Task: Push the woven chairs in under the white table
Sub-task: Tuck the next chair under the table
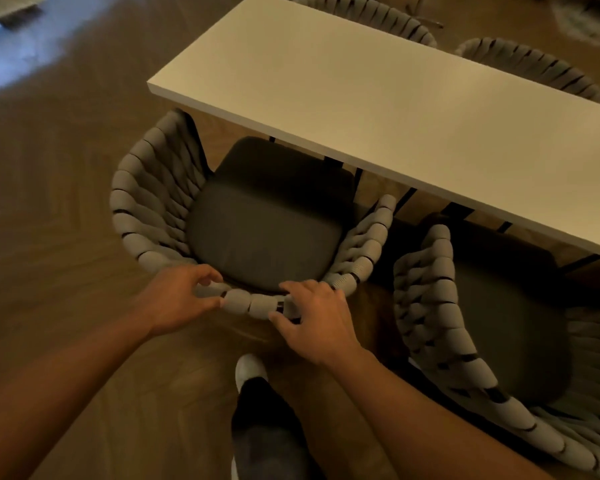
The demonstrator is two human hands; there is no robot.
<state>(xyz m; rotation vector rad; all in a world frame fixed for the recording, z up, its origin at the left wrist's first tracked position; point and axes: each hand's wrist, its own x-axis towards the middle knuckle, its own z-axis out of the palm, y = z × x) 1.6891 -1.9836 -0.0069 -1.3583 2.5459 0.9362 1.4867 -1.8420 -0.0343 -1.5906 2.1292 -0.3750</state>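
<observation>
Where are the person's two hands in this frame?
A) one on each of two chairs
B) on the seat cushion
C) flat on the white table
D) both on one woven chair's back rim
D: the left hand and the right hand both curl round the back rim of the near woven chair.

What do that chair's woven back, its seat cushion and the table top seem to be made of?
Woven chair back: thick grey cord, matt, wound round a dark frame that shows in the gaps. Seat cushion: dark, smooth, faintly shiny, perhaps leather or imitation. Table top: white, flat, matt; probably painted or laminated board.
</observation>
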